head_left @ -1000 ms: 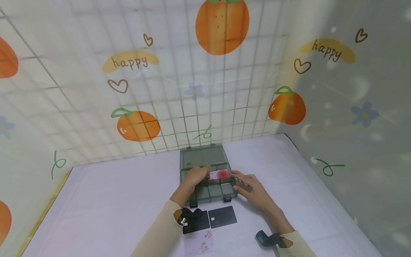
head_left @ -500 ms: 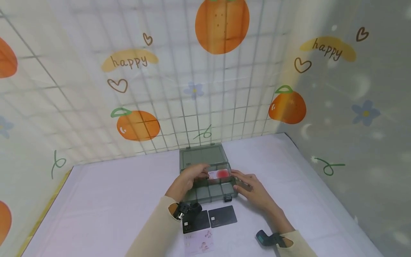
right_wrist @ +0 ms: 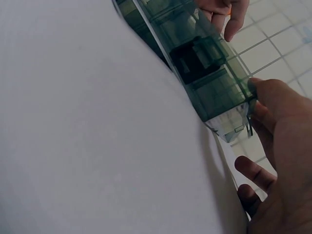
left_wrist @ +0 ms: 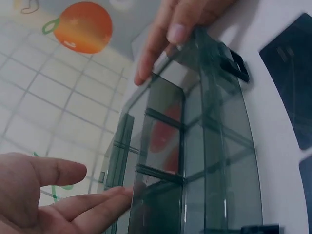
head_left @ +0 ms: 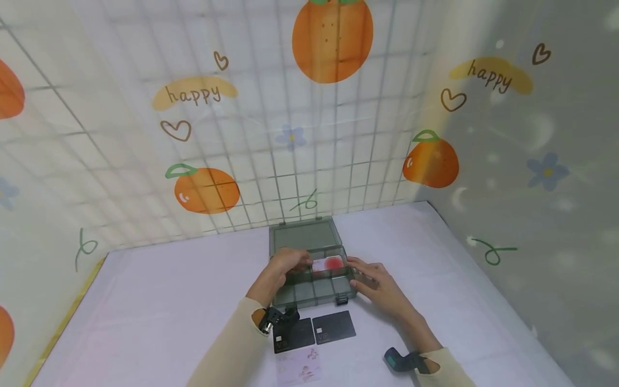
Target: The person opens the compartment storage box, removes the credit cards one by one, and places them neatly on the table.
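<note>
A translucent grey-green compartment box [head_left: 304, 291] lies on the table, its lid [head_left: 306, 236] folded back. In the back row sits a white and pink card [head_left: 321, 264] with a red round patch. My left hand [head_left: 280, 271] reaches over the left part of the box. In the left wrist view its thumb stands apart from the extended fingers [left_wrist: 97, 207], whose tips are by the box's back row, partly hidden behind the clear plastic. My right hand [head_left: 384, 290] holds the box's right end, thumb [right_wrist: 273, 92] at the front corner and fingers along the end.
Two black VIP cards, a left one [head_left: 294, 336] and a right one [head_left: 333, 327], lie in front of the box. A pale pink card [head_left: 298, 366] lies nearer me. Behind the white table [head_left: 184, 301] hangs a patterned curtain [head_left: 251, 134].
My left hand has drawn back slightly to the left, away from the card with the red patch. My right hand stays at the box's right end.
</note>
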The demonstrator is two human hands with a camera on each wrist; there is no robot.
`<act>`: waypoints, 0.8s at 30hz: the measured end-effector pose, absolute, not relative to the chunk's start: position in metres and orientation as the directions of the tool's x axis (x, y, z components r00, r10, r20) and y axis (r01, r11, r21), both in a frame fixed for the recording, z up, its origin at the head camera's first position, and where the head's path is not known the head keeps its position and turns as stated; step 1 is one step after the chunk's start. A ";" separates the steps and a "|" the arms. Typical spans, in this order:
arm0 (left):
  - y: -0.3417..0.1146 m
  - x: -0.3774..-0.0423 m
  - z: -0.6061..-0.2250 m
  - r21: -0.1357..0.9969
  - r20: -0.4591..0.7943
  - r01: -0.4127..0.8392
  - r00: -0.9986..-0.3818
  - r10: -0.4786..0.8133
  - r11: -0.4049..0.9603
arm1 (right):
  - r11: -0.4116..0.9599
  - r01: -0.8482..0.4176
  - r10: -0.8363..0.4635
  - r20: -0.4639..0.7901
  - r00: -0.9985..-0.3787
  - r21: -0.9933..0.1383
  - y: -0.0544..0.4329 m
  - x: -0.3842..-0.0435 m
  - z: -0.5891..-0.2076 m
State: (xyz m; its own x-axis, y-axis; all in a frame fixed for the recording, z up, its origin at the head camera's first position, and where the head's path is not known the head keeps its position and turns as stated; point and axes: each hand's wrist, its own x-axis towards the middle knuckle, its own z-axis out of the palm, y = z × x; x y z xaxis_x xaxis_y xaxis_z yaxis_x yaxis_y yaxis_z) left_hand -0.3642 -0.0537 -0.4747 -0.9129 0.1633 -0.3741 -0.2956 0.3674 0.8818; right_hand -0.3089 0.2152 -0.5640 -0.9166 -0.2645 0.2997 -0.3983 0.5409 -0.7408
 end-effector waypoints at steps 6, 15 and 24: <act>-0.053 -0.362 -0.472 0.860 -0.401 -0.292 -0.894 0.200 0.419 | 0.545 -0.390 -0.259 0.293 -0.920 -0.742 0.214 -0.308 -0.564; -0.052 -0.368 -0.469 0.852 -0.481 -0.379 -0.839 0.255 0.362 | 0.529 -0.398 -0.270 0.295 -0.916 -0.750 0.214 -0.308 -0.564; -0.049 -0.374 -0.468 0.859 -0.509 -0.454 -0.809 0.294 0.237 | 0.540 -0.383 -0.261 0.283 -0.923 -0.750 0.215 -0.308 -0.563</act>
